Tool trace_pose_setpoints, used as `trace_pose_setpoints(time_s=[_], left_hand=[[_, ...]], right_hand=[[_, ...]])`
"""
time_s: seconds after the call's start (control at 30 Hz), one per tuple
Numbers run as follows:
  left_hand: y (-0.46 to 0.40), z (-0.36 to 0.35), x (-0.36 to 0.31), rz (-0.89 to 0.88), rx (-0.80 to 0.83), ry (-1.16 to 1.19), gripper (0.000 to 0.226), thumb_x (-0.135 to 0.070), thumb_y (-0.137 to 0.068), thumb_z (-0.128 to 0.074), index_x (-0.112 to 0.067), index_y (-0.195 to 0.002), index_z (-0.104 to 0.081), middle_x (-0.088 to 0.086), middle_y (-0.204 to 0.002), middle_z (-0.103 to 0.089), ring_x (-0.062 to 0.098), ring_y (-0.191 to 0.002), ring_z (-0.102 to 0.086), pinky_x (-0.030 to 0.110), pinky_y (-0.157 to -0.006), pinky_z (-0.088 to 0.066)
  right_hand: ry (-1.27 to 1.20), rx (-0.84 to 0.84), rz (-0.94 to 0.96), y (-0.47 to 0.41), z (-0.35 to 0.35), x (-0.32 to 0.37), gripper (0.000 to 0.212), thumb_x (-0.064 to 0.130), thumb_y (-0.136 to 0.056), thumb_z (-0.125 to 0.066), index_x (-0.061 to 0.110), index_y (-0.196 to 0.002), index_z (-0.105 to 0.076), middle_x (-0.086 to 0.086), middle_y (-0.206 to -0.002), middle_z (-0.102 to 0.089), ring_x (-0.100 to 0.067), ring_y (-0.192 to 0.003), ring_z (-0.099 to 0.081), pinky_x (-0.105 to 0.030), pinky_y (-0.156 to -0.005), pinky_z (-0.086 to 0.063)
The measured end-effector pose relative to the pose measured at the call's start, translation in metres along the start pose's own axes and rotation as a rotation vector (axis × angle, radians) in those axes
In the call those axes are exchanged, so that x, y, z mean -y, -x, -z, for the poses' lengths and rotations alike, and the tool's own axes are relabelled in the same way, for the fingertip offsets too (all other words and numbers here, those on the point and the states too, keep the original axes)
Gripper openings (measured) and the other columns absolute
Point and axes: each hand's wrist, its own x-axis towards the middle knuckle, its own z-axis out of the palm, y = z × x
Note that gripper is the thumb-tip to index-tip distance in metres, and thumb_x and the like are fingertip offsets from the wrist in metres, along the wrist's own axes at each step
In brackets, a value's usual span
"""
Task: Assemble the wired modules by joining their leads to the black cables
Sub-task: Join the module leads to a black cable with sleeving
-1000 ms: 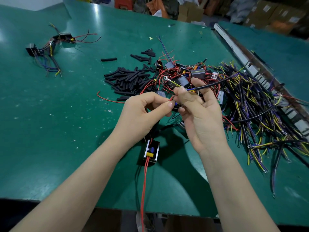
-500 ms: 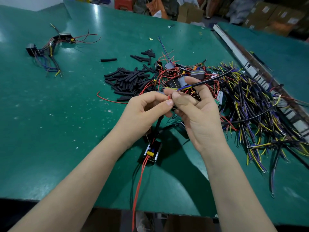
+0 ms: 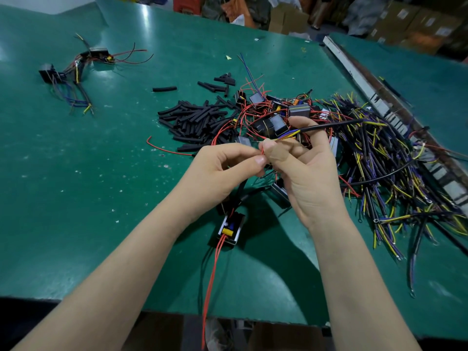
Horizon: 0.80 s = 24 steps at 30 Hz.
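Above green table (image 3: 76, 198): two hands; left hand (image 3: 222, 171) pinches red lead, right hand (image 3: 309, 178) grips one black cable (image 3: 329, 126).

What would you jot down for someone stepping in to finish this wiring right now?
Left hand pinches a red lead.
Right hand holds a black cable, its yellow and blue ends at the fingertips.
The module being wired lies below the hands on the green table.
Done: a few wired modules, far left.
Left: this joint, then the module pile, cable pile and black sleeves.
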Motion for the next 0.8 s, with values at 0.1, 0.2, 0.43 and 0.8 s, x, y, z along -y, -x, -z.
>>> trace_pose_setpoints(time_s=[0.1, 0.2, 0.43, 0.8], left_hand=[[-0.001, 0.001, 0.002, -0.02, -0.011, -0.02, 0.012, -0.011, -0.086, -0.066, -0.02, -0.078, -0.07, -0.008, -0.068, -0.068, 0.007, -0.07, -0.056, 0.017, -0.07, -0.045], [-0.001, 0.002, 0.004, -0.024, -0.025, -0.029, 0.014, -0.012, -0.083, -0.07, -0.02, -0.072, -0.069, -0.007, -0.065, -0.065, 0.006, -0.063, -0.051, 0.018, -0.062, -0.042], [0.0, 0.0, 0.009, -0.109, -0.135, -0.231, 0.022, -0.02, -0.079, -0.075, -0.022, -0.063, -0.061, -0.007, -0.057, -0.05, 0.003, -0.054, -0.039, 0.02, -0.054, -0.034], [-0.002, -0.001, 0.017, -0.24, -0.172, -0.583, 0.023, -0.028, -0.082, -0.066, -0.006, -0.073, -0.068, 0.005, -0.067, -0.061, 0.02, -0.064, -0.053, 0.036, -0.064, -0.043]], right_hand=[[-0.003, -0.012, 0.007, -0.001, -0.001, 0.0, 0.042, 0.002, -0.075, -0.068, 0.018, -0.107, -0.044, 0.003, -0.064, -0.063, -0.014, -0.068, -0.062, -0.029, -0.077, -0.051], [-0.004, -0.041, 0.002, 0.0, -0.001, -0.004, 0.041, -0.004, -0.077, -0.066, 0.018, -0.104, -0.044, 0.002, -0.064, -0.058, -0.016, -0.069, -0.058, -0.029, -0.078, -0.051], [0.109, -0.084, 0.027, 0.004, -0.009, -0.007, 0.04, 0.002, -0.077, -0.066, 0.021, -0.103, -0.043, 0.001, -0.065, -0.05, -0.014, -0.068, -0.052, -0.031, -0.08, -0.048], [0.279, -0.131, -0.041, 0.003, -0.004, -0.009, 0.046, 0.004, -0.082, -0.072, 0.02, -0.116, -0.045, -0.008, -0.076, -0.071, -0.022, -0.082, -0.068, -0.034, -0.09, -0.051]])
